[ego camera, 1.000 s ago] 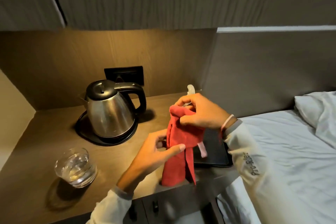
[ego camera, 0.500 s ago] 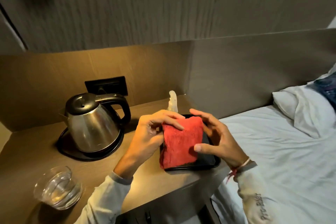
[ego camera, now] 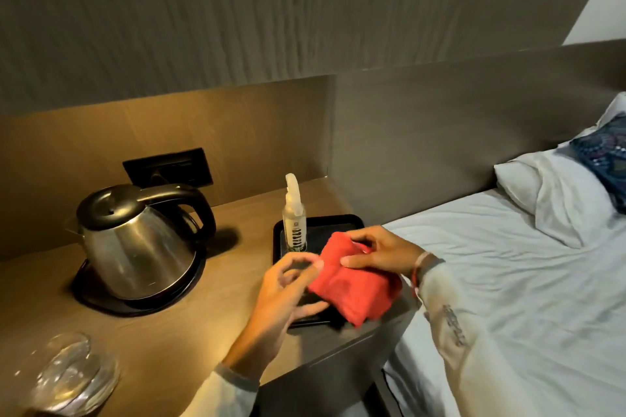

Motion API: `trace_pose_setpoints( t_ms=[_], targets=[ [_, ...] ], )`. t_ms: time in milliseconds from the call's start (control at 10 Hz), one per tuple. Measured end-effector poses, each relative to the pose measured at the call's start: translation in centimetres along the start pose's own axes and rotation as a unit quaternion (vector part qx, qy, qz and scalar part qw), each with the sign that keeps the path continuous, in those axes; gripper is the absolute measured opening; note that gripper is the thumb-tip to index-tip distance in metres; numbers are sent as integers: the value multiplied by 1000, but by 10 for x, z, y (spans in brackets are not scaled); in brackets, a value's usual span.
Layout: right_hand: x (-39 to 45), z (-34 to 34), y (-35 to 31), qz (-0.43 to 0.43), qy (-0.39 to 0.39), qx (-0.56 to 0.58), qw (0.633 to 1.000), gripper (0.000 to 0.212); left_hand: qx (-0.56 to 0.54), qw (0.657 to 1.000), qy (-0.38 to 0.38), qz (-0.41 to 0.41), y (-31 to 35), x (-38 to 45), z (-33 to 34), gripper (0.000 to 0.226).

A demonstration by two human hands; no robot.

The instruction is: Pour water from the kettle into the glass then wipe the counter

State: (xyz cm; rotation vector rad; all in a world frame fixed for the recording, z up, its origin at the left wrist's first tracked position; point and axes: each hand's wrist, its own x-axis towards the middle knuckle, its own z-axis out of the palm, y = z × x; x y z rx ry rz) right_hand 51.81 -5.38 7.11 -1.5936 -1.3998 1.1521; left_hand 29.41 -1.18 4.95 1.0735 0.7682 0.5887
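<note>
Bare desk (ego camera: 210,325) open between kettle (ego camera: 135,234) and tray (ego camera: 352,222); spray bottle (ego camera: 294,220) blocks the tray's left edge.

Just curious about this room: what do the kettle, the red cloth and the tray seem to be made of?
Kettle: brushed steel by its reflections, with a black, likely plastic, handle. Red cloth: soft folded fabric, perhaps microfibre, matte and fuzzy. Tray: black, smooth, probably plastic; hard to tell.

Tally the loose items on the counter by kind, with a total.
Kettle on its base: 1
Glass: 1
Spray bottle: 1
Black tray: 1
Red cloth, held by the right hand: 1
Total: 5
</note>
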Motion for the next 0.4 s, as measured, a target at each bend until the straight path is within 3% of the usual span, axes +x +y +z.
trace_pose_setpoints(
  t_ms=[100,200,300,400],
  targets=[
    [38,-1,-3,75,-33,-130,988,56,121,989,86,11,-20,9,0,20],
    [64,21,5,98,-46,-221,969,53,381,913,130,59,-35,14,-7,29],
    [69,39,13,95,-10,-276,956,52,605,781,146,57,-38,10,-13,34],
    [54,52,10,55,87,-416,903,62,656,728,166,107,-38,-2,-24,34]
  ],
)
